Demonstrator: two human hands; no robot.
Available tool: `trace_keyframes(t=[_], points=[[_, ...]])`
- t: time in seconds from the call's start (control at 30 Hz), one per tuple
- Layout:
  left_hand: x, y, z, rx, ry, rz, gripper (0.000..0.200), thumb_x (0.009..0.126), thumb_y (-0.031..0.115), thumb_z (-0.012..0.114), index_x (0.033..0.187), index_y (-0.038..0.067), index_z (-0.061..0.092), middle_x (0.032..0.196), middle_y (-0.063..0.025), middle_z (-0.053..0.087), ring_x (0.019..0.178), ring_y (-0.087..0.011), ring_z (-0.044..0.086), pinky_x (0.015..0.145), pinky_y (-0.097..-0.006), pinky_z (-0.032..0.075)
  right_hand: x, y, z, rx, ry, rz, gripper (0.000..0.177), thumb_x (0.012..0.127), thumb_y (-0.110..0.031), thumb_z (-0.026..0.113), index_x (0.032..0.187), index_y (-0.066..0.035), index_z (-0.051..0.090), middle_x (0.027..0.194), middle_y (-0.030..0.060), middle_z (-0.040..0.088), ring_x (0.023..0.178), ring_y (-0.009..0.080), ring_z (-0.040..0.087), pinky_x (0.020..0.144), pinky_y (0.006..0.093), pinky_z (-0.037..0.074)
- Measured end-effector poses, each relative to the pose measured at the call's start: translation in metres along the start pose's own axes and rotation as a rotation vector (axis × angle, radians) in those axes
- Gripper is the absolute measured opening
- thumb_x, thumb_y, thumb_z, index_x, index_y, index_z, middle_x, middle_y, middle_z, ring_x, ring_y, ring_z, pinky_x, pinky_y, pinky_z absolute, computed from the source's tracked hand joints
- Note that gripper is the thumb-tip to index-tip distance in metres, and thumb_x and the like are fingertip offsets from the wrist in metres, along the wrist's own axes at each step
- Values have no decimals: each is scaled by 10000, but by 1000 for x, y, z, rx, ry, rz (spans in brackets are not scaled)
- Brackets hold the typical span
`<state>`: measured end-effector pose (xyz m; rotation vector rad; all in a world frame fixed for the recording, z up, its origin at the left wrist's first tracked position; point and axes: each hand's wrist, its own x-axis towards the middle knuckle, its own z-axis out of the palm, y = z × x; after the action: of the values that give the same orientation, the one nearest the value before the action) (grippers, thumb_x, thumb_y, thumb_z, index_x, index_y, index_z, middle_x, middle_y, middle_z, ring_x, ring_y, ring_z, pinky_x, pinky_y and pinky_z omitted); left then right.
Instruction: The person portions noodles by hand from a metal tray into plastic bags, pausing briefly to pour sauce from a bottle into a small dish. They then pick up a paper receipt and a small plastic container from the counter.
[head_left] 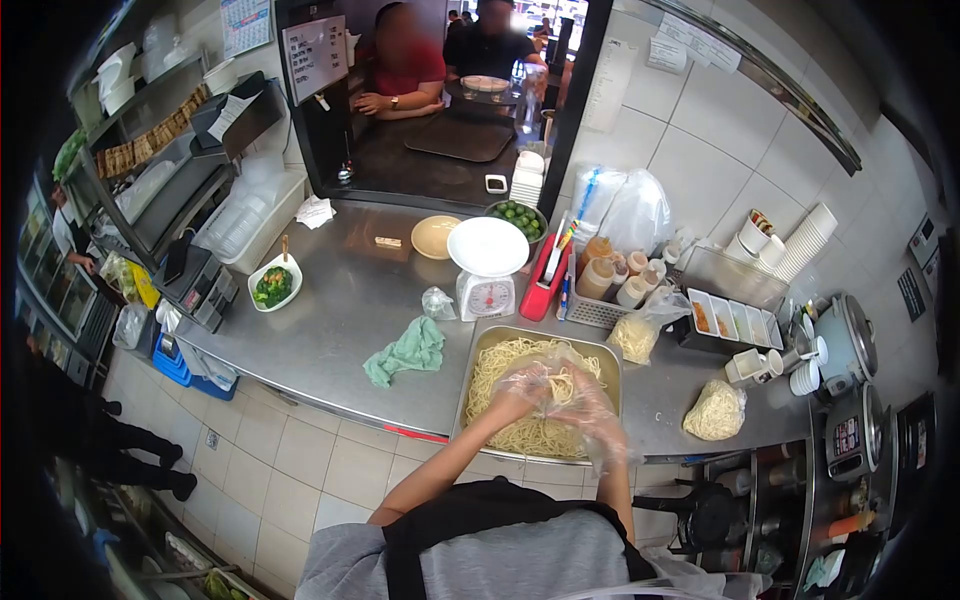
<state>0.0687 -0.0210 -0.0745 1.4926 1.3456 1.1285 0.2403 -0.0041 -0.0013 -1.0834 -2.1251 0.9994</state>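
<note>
Currently, the gloved left hand (517, 392) and right hand (594, 412) hold a noodle bundle (562, 386) over the metal tray (612, 362), presumably so loose strands drop inside; a dial scale (488, 292) stands at the tray's eleven o'clock.

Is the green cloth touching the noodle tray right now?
Apart: the head view shows bare steel counter between the green cloth and the noodle tray.

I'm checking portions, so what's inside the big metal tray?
The metal tray holds pale noodles spread across it. The gloved left hand and right hand cover part of them; the tray's bottom lies hidden beneath the noodles.
</note>
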Motion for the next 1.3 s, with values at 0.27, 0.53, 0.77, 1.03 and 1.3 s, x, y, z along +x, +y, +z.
trace_keyframes(t=[0.27,0.53,0.77,1.03,1.3], points=[[-5,51,-40,99,-45,235,912,715,317,749,1427,132,209,1398,-161,357,1266,-297,357,1035,-373,305,5,48,6,418,301,232,508,742,-63,699,1197,-89,474,1093,121,551,1000,237,557,843,324,468],[-3,4,-18,897,-357,-27,999,686,349,735,1453,205,112,1465,-205,186,1366,-387,113,1096,-492,148,26,-47,-77,847,579,104,543,759,8,686,1240,-41,439,1046,85,579,926,151,578,774,275,503],[3,-56,-10,671,70,167,443,738,221,627,1156,111,533,1159,-179,541,1124,-385,456,939,-447,375,15,11,-46,367,255,138,667,753,-90,702,1329,-64,368,1157,129,533,1048,234,531,905,310,424],[-4,-17,-23,609,-61,126,486,698,158,687,1156,89,544,1179,-164,552,1120,-337,491,949,-404,398,-1,49,2,-550,-80,286,1061,589,-253,784,1444,-175,162,1381,208,349,1273,391,331,1029,433,327],[-2,-59,-31,538,47,93,512,668,163,716,1141,56,551,1166,-177,559,1106,-338,506,942,-395,405,-12,66,-12,-566,-176,489,884,634,-371,759,1359,-115,324,1137,222,558,1057,339,548,913,416,434]])
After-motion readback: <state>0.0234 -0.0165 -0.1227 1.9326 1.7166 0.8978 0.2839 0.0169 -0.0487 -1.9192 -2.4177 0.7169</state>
